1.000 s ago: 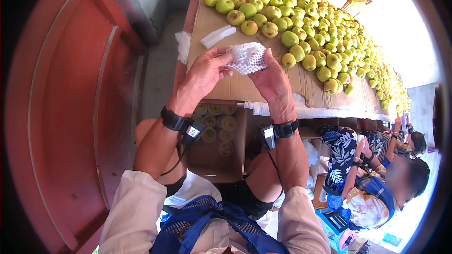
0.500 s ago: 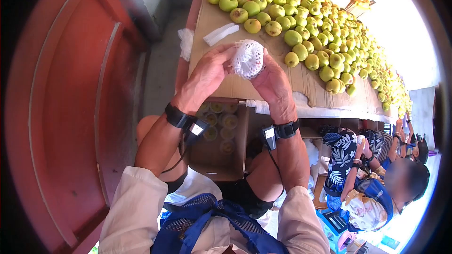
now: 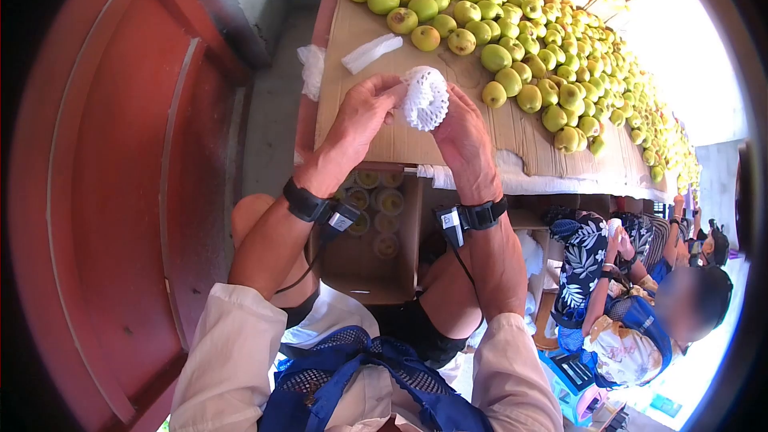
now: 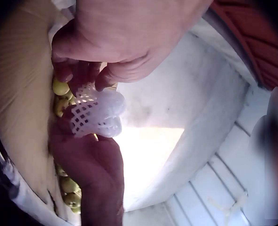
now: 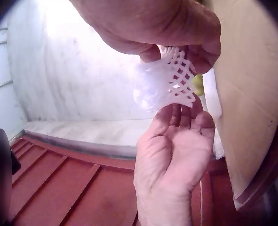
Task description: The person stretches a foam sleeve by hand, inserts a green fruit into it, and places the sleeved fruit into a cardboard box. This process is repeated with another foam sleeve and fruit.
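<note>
A white foam fruit net [image 3: 426,98] hangs between both hands over the near edge of the cardboard-covered table. It is bunched into a rounded cup, with one end folded into a thick rim. My left hand [image 3: 362,118] pinches its left side between thumb and fingers. On the opposite side my right hand [image 3: 464,132] holds it, thumb and fingertips at the mesh. Both wrist views show the open lattice of the foam net [image 4: 94,113] facing the table and its thick smooth end [image 5: 148,87] facing away; no fruit shows through the mesh.
Many green apples [image 3: 496,57] cover the table beyond the hands. A flat white strip [image 3: 372,54] lies on the cardboard [image 3: 344,100] at left. Below the table edge, a cardboard box [image 3: 372,272] holds several netted apples [image 3: 390,202]. Another person [image 3: 632,320] sits at right; a red door [image 3: 120,192] stands left.
The foam net has gone from stretched flat sideways to a rounded cup with a folded rim. Both hands have stayed on it, shifting only slightly.
</note>
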{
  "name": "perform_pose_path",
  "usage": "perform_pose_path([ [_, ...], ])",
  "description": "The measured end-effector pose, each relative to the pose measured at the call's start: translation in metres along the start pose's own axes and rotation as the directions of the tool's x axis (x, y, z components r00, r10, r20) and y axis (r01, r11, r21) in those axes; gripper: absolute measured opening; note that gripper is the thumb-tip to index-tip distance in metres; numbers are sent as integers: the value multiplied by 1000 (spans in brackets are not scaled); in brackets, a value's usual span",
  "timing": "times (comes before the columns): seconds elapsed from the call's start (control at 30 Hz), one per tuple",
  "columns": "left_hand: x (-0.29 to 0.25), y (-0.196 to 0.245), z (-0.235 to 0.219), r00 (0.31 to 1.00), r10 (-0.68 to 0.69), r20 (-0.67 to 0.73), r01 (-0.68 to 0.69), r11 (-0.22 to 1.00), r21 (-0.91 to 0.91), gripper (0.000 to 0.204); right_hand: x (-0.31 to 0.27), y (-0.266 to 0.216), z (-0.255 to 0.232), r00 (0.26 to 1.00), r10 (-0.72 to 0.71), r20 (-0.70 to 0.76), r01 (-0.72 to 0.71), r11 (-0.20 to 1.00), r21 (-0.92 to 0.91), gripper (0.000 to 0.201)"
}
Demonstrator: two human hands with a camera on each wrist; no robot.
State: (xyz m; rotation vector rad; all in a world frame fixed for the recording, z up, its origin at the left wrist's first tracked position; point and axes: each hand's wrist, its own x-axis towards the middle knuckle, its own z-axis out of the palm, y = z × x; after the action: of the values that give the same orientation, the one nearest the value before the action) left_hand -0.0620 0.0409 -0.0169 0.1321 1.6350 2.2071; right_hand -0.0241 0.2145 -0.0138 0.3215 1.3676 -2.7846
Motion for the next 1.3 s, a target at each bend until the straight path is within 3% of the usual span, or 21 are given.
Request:
perform_pose_path([
  [0.03,-1,1,2,998,36,-51,-29,991,130,23,0,1,0,1000,-4,-14,3,1000,-3,25],
  [0.13,1,-3,0,942,325,-84,-272,885,378,28,1,4,-2,997,-41,-72,38,998,-41,23],
  [0.33,-10,8,7,957,291,-20,-260,883,391,32,6,5,-2,976,-189,-110,156,954,-257,24],
  [0.43,-12,9,6,943,329,46,-305,803,511,30,4,6,3,971,-217,-104,181,943,-279,26],
  [0.53,-5,4,1,978,209,21,-198,882,428,29,-3,2,13,976,-210,-60,185,941,-283,27],
  [0.63,-1,2,-3,982,182,54,-190,933,307,28,-4,1,16,978,-209,-20,191,924,-331,28],
  [0.73,-8,7,2,984,171,57,-180,920,347,26,-6,2,16,976,-219,-3,202,903,-379,28],
  [0.83,-11,7,0,970,239,45,-222,800,558,24,-7,2,17,972,-235,5,215,881,-422,28],
  [0.93,-14,9,2,933,359,14,-235,580,780,19,-7,1,20,964,-263,25,243,846,-475,24],
  [1.03,-14,11,-1,920,391,41,-254,513,820,17,-8,0,22,961,-274,38,260,847,-465,24],
  [1.17,-11,14,-3,936,349,-57,-186,623,760,18,-9,-6,23,987,-153,41,157,921,-355,27],
  [1.27,-15,31,-2,944,299,-141,-94,653,752,24,-10,-7,28,952,-304,-36,227,779,-584,28],
  [1.3,-20,39,0,946,273,-177,-50,659,750,25,-13,-6,31,909,-418,-7,301,667,-682,30],
])
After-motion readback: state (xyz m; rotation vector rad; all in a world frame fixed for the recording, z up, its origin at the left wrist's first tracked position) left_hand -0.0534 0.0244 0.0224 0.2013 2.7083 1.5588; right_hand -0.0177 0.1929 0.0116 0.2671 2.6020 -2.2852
